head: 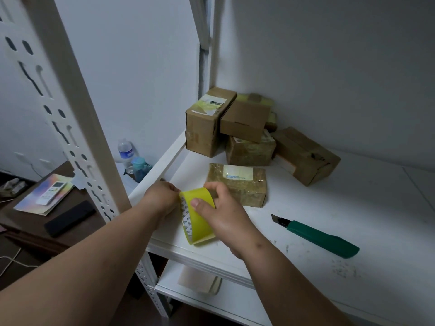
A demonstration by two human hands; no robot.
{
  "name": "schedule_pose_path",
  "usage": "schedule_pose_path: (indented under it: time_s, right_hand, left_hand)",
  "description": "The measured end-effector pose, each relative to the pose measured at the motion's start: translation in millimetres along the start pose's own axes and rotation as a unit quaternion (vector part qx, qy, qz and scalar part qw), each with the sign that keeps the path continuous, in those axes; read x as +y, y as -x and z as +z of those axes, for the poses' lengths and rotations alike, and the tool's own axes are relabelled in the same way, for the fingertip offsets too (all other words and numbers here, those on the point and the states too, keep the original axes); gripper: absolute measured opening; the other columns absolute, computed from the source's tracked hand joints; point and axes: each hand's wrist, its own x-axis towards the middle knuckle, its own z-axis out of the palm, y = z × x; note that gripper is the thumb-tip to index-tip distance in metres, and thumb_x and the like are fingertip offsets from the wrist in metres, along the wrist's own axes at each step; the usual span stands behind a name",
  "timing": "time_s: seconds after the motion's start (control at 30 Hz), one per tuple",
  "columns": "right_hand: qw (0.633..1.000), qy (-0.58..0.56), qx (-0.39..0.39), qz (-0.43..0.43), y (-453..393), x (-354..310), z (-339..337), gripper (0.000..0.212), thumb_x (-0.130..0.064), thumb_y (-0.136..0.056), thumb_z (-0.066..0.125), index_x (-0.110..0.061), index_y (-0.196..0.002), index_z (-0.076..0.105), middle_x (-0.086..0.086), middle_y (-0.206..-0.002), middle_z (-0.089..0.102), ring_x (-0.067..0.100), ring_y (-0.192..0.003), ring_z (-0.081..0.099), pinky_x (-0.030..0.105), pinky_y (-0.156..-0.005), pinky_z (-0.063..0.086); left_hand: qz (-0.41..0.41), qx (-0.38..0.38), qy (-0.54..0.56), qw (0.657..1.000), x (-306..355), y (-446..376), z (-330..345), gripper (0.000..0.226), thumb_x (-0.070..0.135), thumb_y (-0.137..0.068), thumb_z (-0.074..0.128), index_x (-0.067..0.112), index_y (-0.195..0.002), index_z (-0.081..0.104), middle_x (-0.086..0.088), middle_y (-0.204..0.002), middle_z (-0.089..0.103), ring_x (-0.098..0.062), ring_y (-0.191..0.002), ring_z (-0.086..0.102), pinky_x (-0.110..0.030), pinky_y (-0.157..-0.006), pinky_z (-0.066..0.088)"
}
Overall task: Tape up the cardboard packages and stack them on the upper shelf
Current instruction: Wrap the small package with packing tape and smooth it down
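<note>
Shelf [329, 208] carries five cardboard packages [249, 130] piled at the back corner; a sixth package [237, 184] lies nearer, likely next for taping. Right hand [223, 215] clamps the yellow tape roll [197, 217] upright, just before that package; left hand [162, 198] pinches its edge, probably freeing the end.

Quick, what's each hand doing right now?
Right hand: fingers curled round the yellow tape roll, holding it.
Left hand: at the roll's edge, apparently pinching the tape end; the pinch itself is hidden.
</note>
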Motion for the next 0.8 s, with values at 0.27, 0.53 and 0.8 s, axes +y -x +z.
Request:
schedule_pose_path:
  time_s: [0.27,0.53,0.8]
  right_hand:
    - [1.000,0.016,0.021,0.012,11.1,1.1,2.2,0.046,-0.051,-0.090,0.063,-0.040,-0.130,0.044,0.003,-0.123,0.060,0.023,-0.112,0.059,0.043,-0.100,0.049]
    - [0.998,-0.001,0.066,-0.023,12.5,11.6,-22.4,0.021,-0.039,-0.099,0.054,-0.034,-0.118,0.061,-0.013,-0.102,0.065,0.006,-0.095,0.061,0.028,-0.088,0.050]
    - [0.935,0.218,0.272,-0.061,-6.1,39.1,-83.5,0.016,-0.022,-0.097,0.054,-0.022,-0.105,0.067,-0.011,-0.102,0.053,0.015,-0.106,0.050,0.039,-0.095,0.046]
  left_hand:
    - [0.091,-0.005,-0.202,0.975,-1.7,-6.9,-2.7,0.006,0.021,-0.082,0.073,0.016,-0.085,0.069,-0.005,-0.090,0.068,-0.020,-0.084,0.061,-0.026,-0.071,0.047]
    - [0.090,-0.023,-0.256,0.962,3.1,-7.5,-3.6,0.013,0.013,-0.081,0.071,0.021,-0.073,0.063,-0.001,-0.082,0.065,-0.018,-0.080,0.058,-0.025,-0.066,0.044]
    - [0.049,-0.007,-0.160,0.986,12.1,-12.8,-8.0,0.011,0.004,-0.083,0.069,0.013,-0.077,0.067,-0.007,-0.071,0.063,-0.022,-0.065,0.057,-0.033,-0.068,0.052]
